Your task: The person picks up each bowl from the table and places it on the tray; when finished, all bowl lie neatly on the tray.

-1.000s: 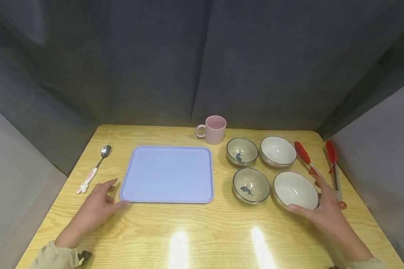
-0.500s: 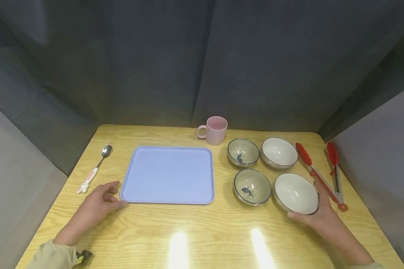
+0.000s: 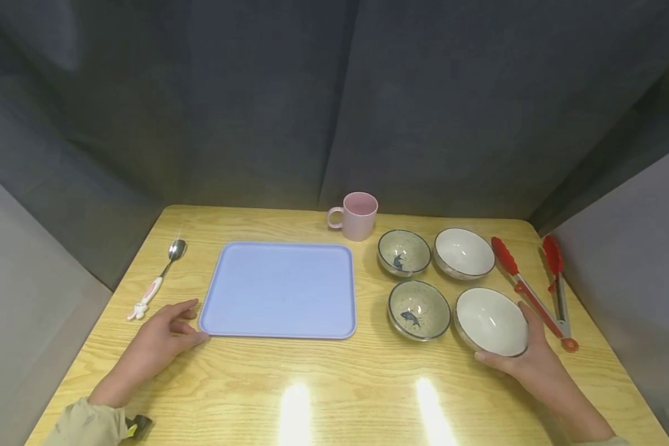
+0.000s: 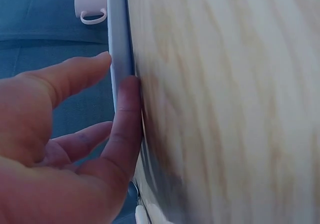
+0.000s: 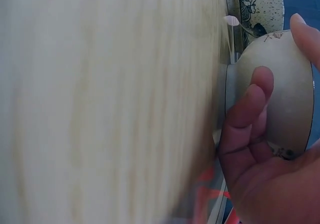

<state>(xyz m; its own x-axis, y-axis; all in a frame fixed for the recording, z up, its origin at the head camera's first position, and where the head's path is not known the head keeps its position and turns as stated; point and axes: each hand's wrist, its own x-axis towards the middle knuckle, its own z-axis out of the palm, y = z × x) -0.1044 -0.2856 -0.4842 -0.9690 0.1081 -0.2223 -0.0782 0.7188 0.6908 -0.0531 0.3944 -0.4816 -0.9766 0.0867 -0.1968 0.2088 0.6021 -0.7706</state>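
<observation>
Around the side of the front white bowl [image 3: 490, 322], my right hand [image 3: 535, 362] curls, thumb at the near side and fingers at the far right. The right wrist view has those fingers against the outer wall of this bowl [image 5: 287, 94]. My left hand [image 3: 160, 337] lies at the left front corner of a light blue tray [image 3: 279, 291], fingers loosely bent. In the left wrist view its fingertips are at the rim of the tray [image 4: 119, 39]; whether they touch it, I cannot tell. A speckled bowl with a fish motif [image 3: 420, 310] stands left of the white bowl.
Behind stand a second speckled bowl [image 3: 404, 253], another white bowl [image 3: 464, 253] and a pink mug [image 3: 359, 217]. Two red-tipped tongs [image 3: 526, 294] [image 3: 557, 272] lie at the right. A rabbit-handled spoon [image 3: 155, 285] is at the left on the wooden table [image 3: 245, 390].
The right hand's thumb has moved down along the near side of the white bowl and its fingers have closed in around it. The left hand has shifted only slightly.
</observation>
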